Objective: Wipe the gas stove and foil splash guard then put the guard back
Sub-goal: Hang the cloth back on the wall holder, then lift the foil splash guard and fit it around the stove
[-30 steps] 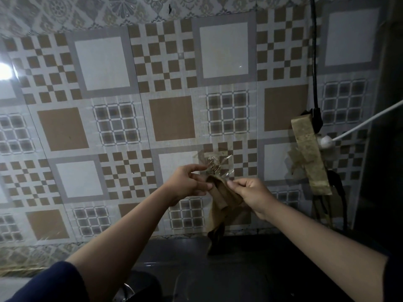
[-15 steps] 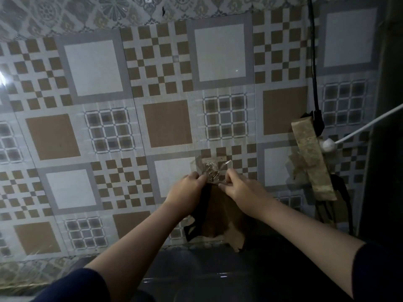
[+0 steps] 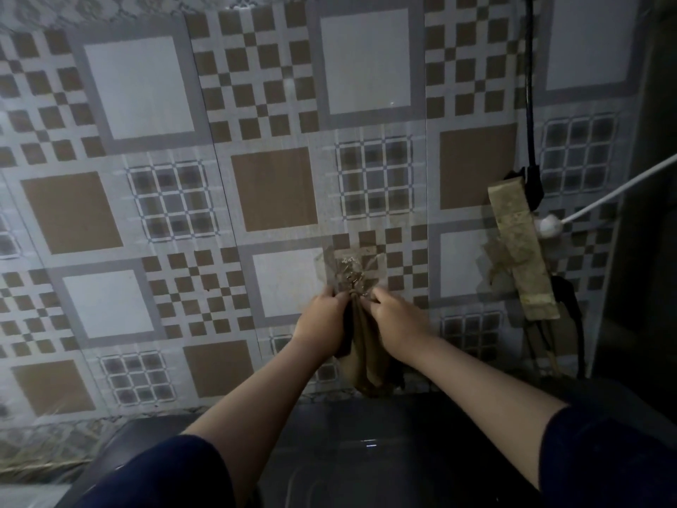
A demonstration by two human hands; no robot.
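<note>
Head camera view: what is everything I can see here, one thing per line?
Tiled wall: one, grey, white and brown squares, fills the background.
Stick-on hook: one, clear pad with a metal hook, on the wall at centre.
Cloth: one, brown, hanging from just below the hook, held at its top.
Power strip: one, grimy yellowish, taped to the wall at right.
White plug and cord: one, in the strip, cord running up right.
Black cable: one, down the wall to the strip.
Dark surface: one, black, below the wall; too dim to identify.
Left hand: one, fingers gripping the cloth's top.
Right hand: one, fingers pinching the cloth's top.
</note>
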